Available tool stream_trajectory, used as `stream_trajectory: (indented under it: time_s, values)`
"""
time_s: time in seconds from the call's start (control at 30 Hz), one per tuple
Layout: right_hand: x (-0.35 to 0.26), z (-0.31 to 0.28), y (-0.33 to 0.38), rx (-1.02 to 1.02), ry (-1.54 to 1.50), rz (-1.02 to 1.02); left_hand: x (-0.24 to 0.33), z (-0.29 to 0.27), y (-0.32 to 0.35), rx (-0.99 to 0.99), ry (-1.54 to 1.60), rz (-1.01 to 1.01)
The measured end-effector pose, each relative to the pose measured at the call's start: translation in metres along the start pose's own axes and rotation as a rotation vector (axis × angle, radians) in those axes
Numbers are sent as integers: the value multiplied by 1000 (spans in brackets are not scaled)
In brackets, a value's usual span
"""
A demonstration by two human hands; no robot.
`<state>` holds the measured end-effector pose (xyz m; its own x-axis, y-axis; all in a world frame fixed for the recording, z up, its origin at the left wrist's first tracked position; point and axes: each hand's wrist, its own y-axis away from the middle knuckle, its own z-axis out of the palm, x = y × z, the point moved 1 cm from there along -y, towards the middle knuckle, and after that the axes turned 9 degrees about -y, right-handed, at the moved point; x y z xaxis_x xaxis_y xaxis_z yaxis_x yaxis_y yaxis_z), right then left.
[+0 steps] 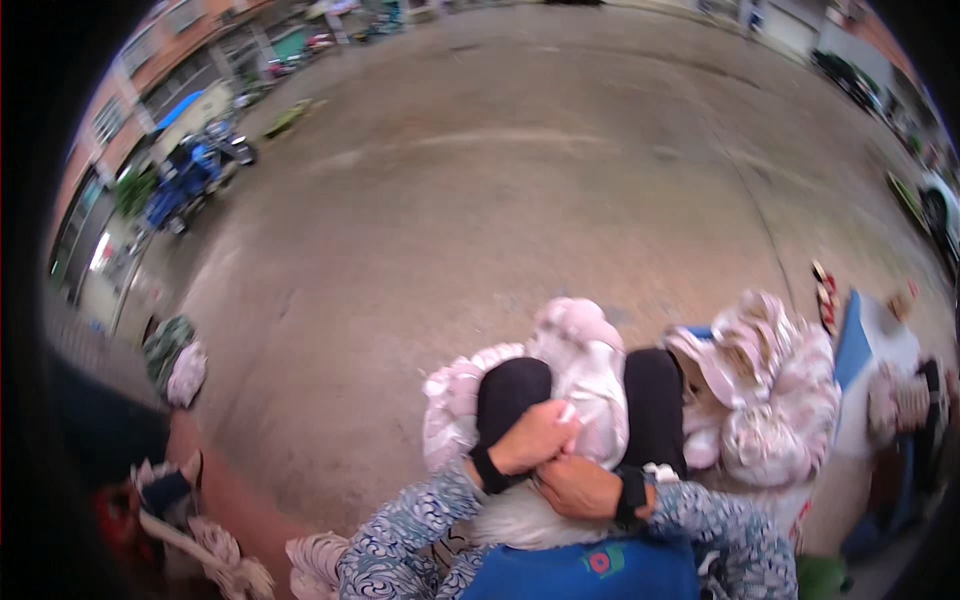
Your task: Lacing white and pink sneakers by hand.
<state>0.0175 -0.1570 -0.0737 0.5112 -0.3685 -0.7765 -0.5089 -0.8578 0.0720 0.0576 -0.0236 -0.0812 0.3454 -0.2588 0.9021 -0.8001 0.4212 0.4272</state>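
While both hands [560, 465] clasp, pink garment [590, 375] rests above.

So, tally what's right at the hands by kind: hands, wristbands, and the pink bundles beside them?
Hands: 2, left hand and right hand, both on the pink-and-black soft item
Black wristbands: 2
Pink bundles at right: 1 heap; separate pieces cannot be told
Total: 5
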Motion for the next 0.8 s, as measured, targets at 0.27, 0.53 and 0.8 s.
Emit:
stream_trajectory:
  time_s: [0.27, 0.53, 0.8]
  values:
    - [9, -85, 44, 570, -25, 124, -4, 9, 1, 252, -749, 246]
    - [48, -87, 29, 564, 227, 199, -2, 17, 0, 273, -1181, 292]
    - [49, -69, 19, 493, 464, 86, -11, 21, 6, 220, -1334, 293]
